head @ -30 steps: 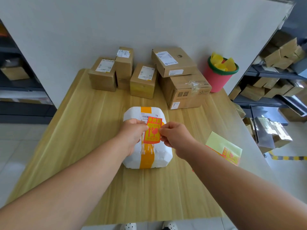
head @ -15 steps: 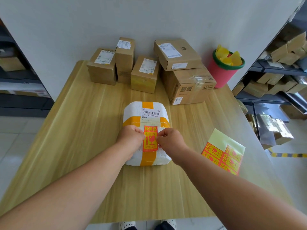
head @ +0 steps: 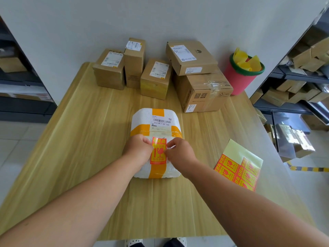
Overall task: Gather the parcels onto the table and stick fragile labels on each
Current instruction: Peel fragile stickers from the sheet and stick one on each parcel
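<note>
White foam parcel [head: 156, 120] mid-table [head: 85, 143], cardboard boxes [head: 201, 91] at 12 o'clock. Left hand [head: 138, 151] and right hand [head: 180, 155], fingers curled, pinch fragile label [head: 158, 152] at its 9 and 3 o'clock edges (label on parcel's near top). Sticker sheet [head: 238, 166] at 3 o'clock.

Bright, even light; sharp centre, wide-angle bending at edges, soft shadows.

White foam parcel [head: 156, 120] crossed by orange tape; red-and-yellow fragile label [head: 158, 151]; pink bucket [head: 238, 81], green rim; tan wood-grain table [head: 80, 139].
</note>
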Available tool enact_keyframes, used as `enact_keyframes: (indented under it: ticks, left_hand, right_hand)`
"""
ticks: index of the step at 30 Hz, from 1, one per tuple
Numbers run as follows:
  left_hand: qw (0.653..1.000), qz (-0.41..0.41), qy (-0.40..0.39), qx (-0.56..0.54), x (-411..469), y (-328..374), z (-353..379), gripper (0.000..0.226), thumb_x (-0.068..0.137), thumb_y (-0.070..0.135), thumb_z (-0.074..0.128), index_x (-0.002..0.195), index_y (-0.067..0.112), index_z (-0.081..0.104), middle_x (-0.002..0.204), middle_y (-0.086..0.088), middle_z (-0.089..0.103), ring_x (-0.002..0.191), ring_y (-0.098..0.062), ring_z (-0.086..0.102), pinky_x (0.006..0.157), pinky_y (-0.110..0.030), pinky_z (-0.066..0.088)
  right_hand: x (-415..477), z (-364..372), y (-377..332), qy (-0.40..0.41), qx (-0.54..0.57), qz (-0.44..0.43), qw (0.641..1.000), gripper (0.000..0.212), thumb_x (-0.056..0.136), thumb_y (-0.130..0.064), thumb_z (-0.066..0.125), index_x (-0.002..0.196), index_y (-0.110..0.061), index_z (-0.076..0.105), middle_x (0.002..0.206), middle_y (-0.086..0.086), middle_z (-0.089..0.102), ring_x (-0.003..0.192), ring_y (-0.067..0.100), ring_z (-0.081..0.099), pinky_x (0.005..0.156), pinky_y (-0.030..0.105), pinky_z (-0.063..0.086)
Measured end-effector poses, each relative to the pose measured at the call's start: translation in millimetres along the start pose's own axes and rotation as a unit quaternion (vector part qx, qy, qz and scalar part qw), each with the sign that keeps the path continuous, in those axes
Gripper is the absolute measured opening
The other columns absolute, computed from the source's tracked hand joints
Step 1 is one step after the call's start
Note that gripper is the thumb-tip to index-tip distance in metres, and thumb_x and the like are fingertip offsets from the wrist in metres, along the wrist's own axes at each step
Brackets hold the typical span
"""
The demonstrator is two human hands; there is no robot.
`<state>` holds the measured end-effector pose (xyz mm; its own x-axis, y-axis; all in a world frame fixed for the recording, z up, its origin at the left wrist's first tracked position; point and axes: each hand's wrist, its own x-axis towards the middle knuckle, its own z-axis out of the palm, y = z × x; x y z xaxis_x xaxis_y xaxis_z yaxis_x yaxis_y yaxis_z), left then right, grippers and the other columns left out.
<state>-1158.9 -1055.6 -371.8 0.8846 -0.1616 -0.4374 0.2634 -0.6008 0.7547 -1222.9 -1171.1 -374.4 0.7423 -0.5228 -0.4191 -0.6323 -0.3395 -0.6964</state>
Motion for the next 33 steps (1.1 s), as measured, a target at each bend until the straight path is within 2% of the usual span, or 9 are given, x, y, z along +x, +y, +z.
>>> enact_keyframes:
  ticks: [3,8,12,17,23,25,28,30,33]
  left_hand:
    - [1.0,0.005,0.006,0.019,2.0,-2.2,1.5,0.013,0.087,0.011,0.06,0.077,0.02,0.059,0.086,-0.002,0.062,0.08,-0.021,0.059,0.066,-0.03,0.049]
    - [0.998,0.013,0.016,0.051,7.3,-3.8,3.4,0.012,0.086,0.011,0.06,0.08,0.022,0.06,0.089,0.001,0.061,0.085,-0.021,0.059,0.071,-0.032,0.05]
    - [0.995,0.019,0.017,0.094,8.8,-3.3,5.3,0.01,0.088,0.014,0.059,0.084,0.023,0.06,0.09,0.004,0.06,0.083,-0.019,0.058,0.065,-0.029,0.046]
    - [0.991,0.024,0.02,0.129,9.4,-2.7,6.7,0.012,0.086,0.014,0.057,0.083,0.026,0.058,0.092,0.004,0.061,0.083,-0.02,0.058,0.063,-0.027,0.044]
    - [0.976,0.064,0.026,0.207,5.2,-0.1,8.6,0.011,0.086,0.013,0.055,0.091,0.023,0.055,0.097,0.004,0.06,0.083,-0.021,0.056,0.06,-0.027,0.04]
    - [0.964,0.086,0.053,0.245,1.4,1.5,7.7,0.011,0.089,0.017,0.056,0.097,0.019,0.049,0.094,0.001,0.059,0.08,-0.023,0.055,0.06,-0.03,0.039]
    - [0.938,0.127,0.108,0.304,-0.9,2.5,2.0,0.035,0.085,0.026,0.067,0.11,0.014,0.045,0.106,-0.005,0.056,0.095,-0.028,0.059,0.066,-0.033,0.042]
    - [0.899,0.231,0.139,0.346,0.9,-1.8,0.4,0.038,0.079,0.025,0.074,0.107,0.013,0.051,0.106,-0.006,0.056,0.097,-0.028,0.057,0.073,-0.036,0.044]
    - [0.83,0.388,0.122,0.382,-0.4,-11.0,2.0,0.028,0.063,0.016,0.084,0.087,0.014,0.069,0.092,-0.002,0.067,0.088,-0.029,0.063,0.077,-0.039,0.043]
  right_hand:
    - [1.4,-0.6,-0.7,-0.001,-0.027,-0.011,1.0,0.019,0.09,-0.019,0.061,0.109,-0.019,0.059,0.097,-0.003,0.064,0.088,0.017,0.064,0.069,0.028,0.049]
    - [4.3,-0.4,-1.8,0.014,-0.071,-0.023,0.997,0.01,0.088,-0.021,0.06,0.097,-0.019,0.058,0.083,-0.006,0.058,0.074,0.012,0.056,0.062,0.028,0.047]
    - [5.7,-0.2,-3.0,0.013,-0.09,-0.023,0.996,0.006,0.086,-0.019,0.059,0.091,-0.018,0.057,0.078,-0.005,0.057,0.068,0.011,0.053,0.056,0.026,0.043]
    - [5.3,0.2,-5.6,0.01,-0.123,-0.032,0.992,0.003,0.085,-0.017,0.057,0.087,-0.018,0.055,0.076,-0.004,0.058,0.07,0.015,0.056,0.057,0.028,0.045]
    - [3.4,4.7,-7.8,0.019,-0.175,-0.06,0.982,0.014,0.087,-0.024,0.059,0.082,-0.021,0.046,0.074,-0.005,0.054,0.071,0.017,0.054,0.054,0.027,0.038]
    - [2.1,4.0,-9.2,0.025,-0.207,-0.071,0.975,0.018,0.089,-0.029,0.06,0.083,-0.021,0.044,0.077,-0.005,0.054,0.073,0.018,0.053,0.055,0.028,0.036]
    - [1.8,-0.7,-7.8,0.044,-0.244,-0.113,0.962,0.018,0.089,-0.03,0.061,0.09,-0.019,0.047,0.088,-0.002,0.056,0.08,0.02,0.055,0.06,0.03,0.039]
    - [2.0,-1.9,-0.9,0.068,-0.26,-0.2,0.942,0.015,0.089,-0.023,0.061,0.101,-0.015,0.058,0.102,0.002,0.058,0.094,0.024,0.055,0.07,0.034,0.044]
    - [3.4,-2.2,12.0,0.077,-0.311,-0.32,0.892,0.029,0.09,-0.021,0.059,0.118,-0.017,0.066,0.123,0.002,0.062,0.118,0.032,0.051,0.091,0.045,0.048]
